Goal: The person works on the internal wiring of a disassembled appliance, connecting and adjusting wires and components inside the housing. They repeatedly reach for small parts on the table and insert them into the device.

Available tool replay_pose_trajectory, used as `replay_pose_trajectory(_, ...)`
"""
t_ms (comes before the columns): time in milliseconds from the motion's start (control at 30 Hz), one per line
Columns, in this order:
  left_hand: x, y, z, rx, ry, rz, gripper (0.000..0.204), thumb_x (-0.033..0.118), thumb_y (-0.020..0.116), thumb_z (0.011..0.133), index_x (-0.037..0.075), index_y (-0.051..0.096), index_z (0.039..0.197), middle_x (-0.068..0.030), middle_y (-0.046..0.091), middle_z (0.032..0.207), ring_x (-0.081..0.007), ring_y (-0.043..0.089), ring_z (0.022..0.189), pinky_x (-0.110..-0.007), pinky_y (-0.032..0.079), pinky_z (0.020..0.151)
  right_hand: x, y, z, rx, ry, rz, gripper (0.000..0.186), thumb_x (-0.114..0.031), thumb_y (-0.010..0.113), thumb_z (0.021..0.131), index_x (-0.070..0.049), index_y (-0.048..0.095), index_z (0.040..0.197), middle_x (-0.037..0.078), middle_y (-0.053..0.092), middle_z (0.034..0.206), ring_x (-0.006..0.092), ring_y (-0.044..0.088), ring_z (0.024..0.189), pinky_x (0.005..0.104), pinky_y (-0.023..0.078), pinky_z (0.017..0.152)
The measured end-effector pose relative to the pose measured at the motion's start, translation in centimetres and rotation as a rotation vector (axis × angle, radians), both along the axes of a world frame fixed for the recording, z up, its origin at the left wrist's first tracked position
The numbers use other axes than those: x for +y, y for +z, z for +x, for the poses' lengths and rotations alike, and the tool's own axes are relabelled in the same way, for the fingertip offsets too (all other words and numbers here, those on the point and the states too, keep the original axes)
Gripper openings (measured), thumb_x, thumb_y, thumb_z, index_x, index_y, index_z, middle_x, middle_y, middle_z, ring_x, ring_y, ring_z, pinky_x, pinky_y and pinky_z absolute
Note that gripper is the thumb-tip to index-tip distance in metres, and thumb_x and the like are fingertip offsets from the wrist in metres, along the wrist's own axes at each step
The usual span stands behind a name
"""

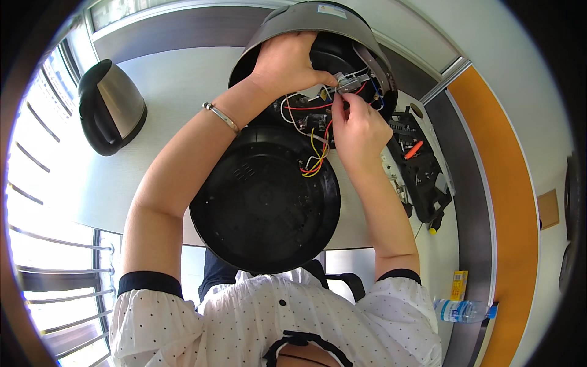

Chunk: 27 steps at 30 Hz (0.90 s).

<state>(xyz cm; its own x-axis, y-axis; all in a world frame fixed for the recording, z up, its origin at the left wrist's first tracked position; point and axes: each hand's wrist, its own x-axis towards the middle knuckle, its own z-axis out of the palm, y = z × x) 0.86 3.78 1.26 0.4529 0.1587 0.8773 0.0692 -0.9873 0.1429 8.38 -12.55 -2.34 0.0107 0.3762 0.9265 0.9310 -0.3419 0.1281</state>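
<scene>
A round dark appliance housing (272, 27), perhaps a cooker, lies on its side with its open underside facing me. White, red, yellow and blue wires run inside it to a grey connector block (353, 83). Reaching into the housing, my left hand (287, 64) has its thumb stretched out to the block; its other fingers are mostly hidden. My right hand (362, 128) is closed in a pinch just below the block, among the wires; what its fingertips hold is too small to tell. A round black base cover (263, 208) lies nearer me, and red and yellow wires (315, 165) hang over it.
To the left on the white table (165, 79) stands a steel and black kettle (113, 107). An opened black tool case (422, 177) with an orange-handled tool (414, 150) lies at right. Farther down are a yellow box (459, 285) and a water bottle (465, 311).
</scene>
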Motion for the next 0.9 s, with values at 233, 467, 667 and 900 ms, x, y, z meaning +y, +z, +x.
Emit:
replay_pose_trajectory(233, -0.2, 0.0, -0.2, 0.012, 0.017, -0.030, 0.076, 0.047, 0.083, 0.053, -0.002, 0.061, 0.106, -0.0190, 0.064, 0.098, -0.0352, 0.060, 0.098, -0.043, 0.048, 0.085, 0.6, -0.4, -0.6, 0.371, -0.001, -0.021, 0.016, -0.020, 0.069, 0.079, -0.004, 0.067, 0.077, 0.009, 0.061, 0.057, 0.0245, 0.061, 0.050, 0.0331, 0.047, 0.048)
replay_pose_trajectory(467, -0.3, -0.1, 0.1, -0.010, 0.008, -0.050, 0.075, 0.046, 0.083, 0.052, -0.002, 0.062, 0.104, -0.0188, 0.064, 0.098, -0.0359, 0.060, 0.096, -0.042, 0.048, 0.085, 1.0, -1.3, 0.1, 0.630, 0.263, 0.088, 0.013, -0.014, 0.070, 0.078, -0.001, 0.068, 0.079, 0.010, 0.062, 0.058, 0.0211, 0.060, 0.049, 0.0307, 0.046, 0.049)
replay_pose_trajectory(667, -0.5, 0.3, -0.2, 0.034, 0.010, -0.087, 0.073, 0.045, 0.083, 0.051, -0.002, 0.063, 0.103, -0.0186, 0.065, 0.096, -0.0358, 0.061, 0.095, -0.042, 0.049, 0.084, 0.9, -1.3, 0.1, 0.393, 0.274, 0.105, 0.008, -0.009, 0.070, 0.078, -0.002, 0.065, 0.079, 0.009, 0.061, 0.059, 0.0209, 0.060, 0.048, 0.0300, 0.046, 0.047)
replay_pose_trajectory(900, -0.4, 0.2, -0.1, 0.023, 0.001, -0.061, 0.071, 0.045, 0.084, 0.052, -0.001, 0.063, 0.102, -0.0169, 0.066, 0.089, -0.0349, 0.062, 0.091, -0.043, 0.050, 0.081, 0.9, -1.3, 0.7, 0.367, 0.333, 0.132, 0.008, -0.006, 0.070, 0.077, -0.003, 0.064, 0.080, 0.009, 0.061, 0.059, 0.0220, 0.059, 0.048, 0.0303, 0.047, 0.047)
